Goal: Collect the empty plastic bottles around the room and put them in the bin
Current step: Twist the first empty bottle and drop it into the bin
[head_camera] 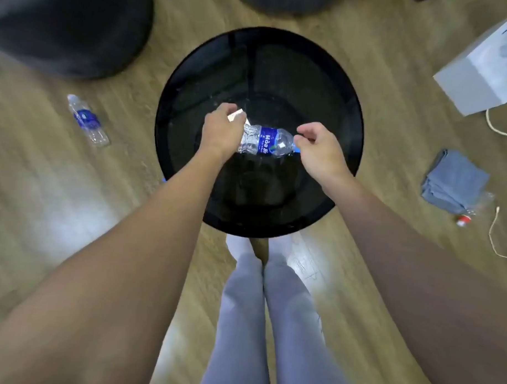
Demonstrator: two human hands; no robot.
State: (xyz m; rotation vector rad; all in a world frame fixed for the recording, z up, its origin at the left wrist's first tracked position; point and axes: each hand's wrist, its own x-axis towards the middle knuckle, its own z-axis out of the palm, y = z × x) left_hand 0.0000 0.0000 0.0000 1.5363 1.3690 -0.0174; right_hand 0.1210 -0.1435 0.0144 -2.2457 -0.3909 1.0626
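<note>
The bottle (pixel 265 140) lies on its side in the air over the mouth of the bin (pixel 274 231), roughly over the middle, cap end toward the right. The left hand (pixel 223 129) grips its base end, fingers curled over the crumpled clear plastic. A small pale scrap (pixel 237 115) shows at those fingers; what it is cannot be told. The right hand (pixel 320 149) sits just beside the blue cap with its fingers loosely curled. Whether it pinches the neck or only hovers there cannot be told.

The bottle looks empty, so it should be very light. Its thin wall is already dented near the base, so it will buckle and crackle under a firm squeeze rather than break. The clear plastic is smooth and could slip; the ribbed lower body and the labelled waist give the best hold, and the cap and neck are the stiffest part. Nothing here is fragile, and the wide bin sits right below it.

Another bottle (pixel 88 120) lies on the floor left of the bin, well apart from it. A third (pixel 476 206), with a red cap, pokes out from under a blue cloth (pixel 454 181) on the floor to the right. Both look easiest to take around the middle.
</note>
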